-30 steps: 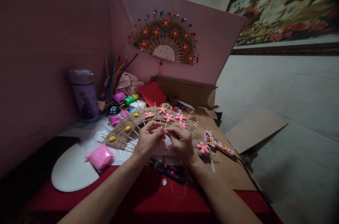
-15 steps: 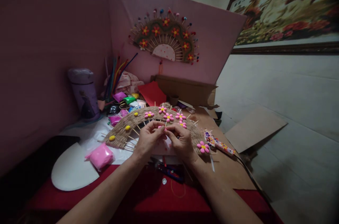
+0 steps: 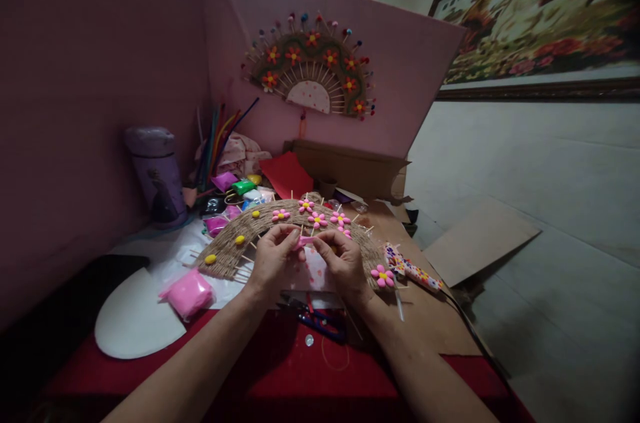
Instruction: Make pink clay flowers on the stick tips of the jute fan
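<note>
step: shaping, looks like | left hand (image 3: 274, 258) + right hand (image 3: 343, 259): fingertips pinching pink clay strip (image 3: 307, 241) — strip between them, before twine-woven fan (image 3: 226, 255) | next: likely calls for light, even pressure

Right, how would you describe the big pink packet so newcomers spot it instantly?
Start at the red cloth; at its left lies a rounded white card. Between that card and the woven fan sits the pink packet, paler, larger-looking and nearer than the magenta packets behind.
</note>
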Demonstrator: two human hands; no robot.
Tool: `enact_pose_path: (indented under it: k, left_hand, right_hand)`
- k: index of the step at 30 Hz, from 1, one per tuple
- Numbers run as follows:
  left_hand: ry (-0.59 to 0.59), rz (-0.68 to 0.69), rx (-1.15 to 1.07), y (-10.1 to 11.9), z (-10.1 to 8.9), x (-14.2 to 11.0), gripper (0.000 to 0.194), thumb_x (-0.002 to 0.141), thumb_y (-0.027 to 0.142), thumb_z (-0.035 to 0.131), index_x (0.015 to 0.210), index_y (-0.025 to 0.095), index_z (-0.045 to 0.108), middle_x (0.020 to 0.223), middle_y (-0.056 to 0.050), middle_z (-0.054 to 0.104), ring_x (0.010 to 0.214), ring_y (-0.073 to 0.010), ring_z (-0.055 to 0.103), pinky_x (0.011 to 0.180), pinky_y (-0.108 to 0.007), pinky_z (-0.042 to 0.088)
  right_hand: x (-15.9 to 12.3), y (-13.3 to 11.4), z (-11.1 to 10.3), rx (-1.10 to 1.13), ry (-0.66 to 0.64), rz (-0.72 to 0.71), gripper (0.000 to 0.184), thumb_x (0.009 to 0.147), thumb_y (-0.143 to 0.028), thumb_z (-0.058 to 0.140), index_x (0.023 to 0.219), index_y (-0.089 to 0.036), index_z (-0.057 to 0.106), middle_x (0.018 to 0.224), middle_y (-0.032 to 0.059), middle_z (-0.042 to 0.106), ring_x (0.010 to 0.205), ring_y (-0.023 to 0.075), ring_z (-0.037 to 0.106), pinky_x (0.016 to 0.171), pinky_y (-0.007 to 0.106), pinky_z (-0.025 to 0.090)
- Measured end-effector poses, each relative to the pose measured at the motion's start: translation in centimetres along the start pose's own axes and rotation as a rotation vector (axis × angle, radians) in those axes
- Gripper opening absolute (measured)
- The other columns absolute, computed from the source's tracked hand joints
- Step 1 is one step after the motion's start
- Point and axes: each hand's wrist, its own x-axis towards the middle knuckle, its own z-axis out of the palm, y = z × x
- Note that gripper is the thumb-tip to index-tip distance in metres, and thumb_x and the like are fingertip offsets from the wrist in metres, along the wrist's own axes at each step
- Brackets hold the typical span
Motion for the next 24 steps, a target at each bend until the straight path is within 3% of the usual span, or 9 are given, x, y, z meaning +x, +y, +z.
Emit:
enact_pose_path:
  k: [7, 11, 14, 20, 24]
  left_hand:
    - [-0.066, -0.085, 0.027, 0.2, 0.09, -0.25, 0.029, 0.069, 0.039, 0.068, 0.079, 0.014, 0.057, 0.047, 0.002, 0.056, 0.038, -0.0078, 0.048, 0.039, -0.016, 0.032]
    - [-0.073, -0.085, 0.066, 0.24, 0.35, -0.43, 0.03, 0.07, 0.041, 0.067, 0.076, 0.014, 0.056, 0.047, 0.001, 0.056, 0.037, -0.0076, 0.048, 0.039, -0.017, 0.034]
    - [-0.062, -0.064, 0.088, 0.18, 0.36, -0.43, 0.03, 0.069, 0.041, 0.068, 0.074, 0.014, 0.055, 0.043, 0.003, 0.053, 0.036, -0.0078, 0.047, 0.039, -0.018, 0.035]
    - [-0.081, -0.037, 0.087, -0.23, 0.22, -0.25, 0.031, 0.064, 0.038, 0.072, 0.072, 0.014, 0.054, 0.053, 0.004, 0.056, 0.038, -0.0067, 0.049, 0.04, -0.018, 0.036]
    - [-0.044, -0.048, 0.027, -0.1, 0.38, -0.23, 0.03, 0.063, 0.036, 0.074, 0.071, 0.014, 0.054, 0.051, 0.004, 0.053, 0.036, -0.0052, 0.045, 0.038, -0.017, 0.032]
  right_hand:
    - [-0.02, 0.64, 0.0, -0.041, -0.006, -0.078, 0.021, 0.078, -0.023, 0.063, 0.099, -0.02, 0.064, 0.08, 0.0016, 0.064, 0.067, 0.0125, 0.057, 0.063, 0.025, 0.047]
    - [-0.03, 0.3, -0.19, -0.141, -0.064, -0.213, 0.015, 0.082, -0.022, 0.059, 0.095, -0.021, 0.067, 0.084, 0.0035, 0.066, 0.079, 0.0152, 0.059, 0.071, 0.028, 0.047]
    - [-0.02, -0.01, -0.21, -0.161, -0.075, -0.267, 0.014, 0.083, -0.023, 0.058, 0.093, -0.021, 0.067, 0.083, 0.0042, 0.066, 0.076, 0.015, 0.058, 0.069, 0.028, 0.046]
    - [-0.2, -0.1, 0.01, -0.168, -0.057, -0.181, 0.012, 0.084, -0.026, 0.057, 0.081, -0.018, 0.065, 0.074, 0.0024, 0.062, 0.069, 0.0135, 0.054, 0.064, 0.026, 0.043]
    - [-0.17, 0.21, 0.04, -0.073, 0.057, -0.028, 0.016, 0.084, -0.032, 0.056, 0.08, -0.017, 0.062, 0.07, -0.0002, 0.057, 0.06, 0.0103, 0.049, 0.055, 0.023, 0.039]
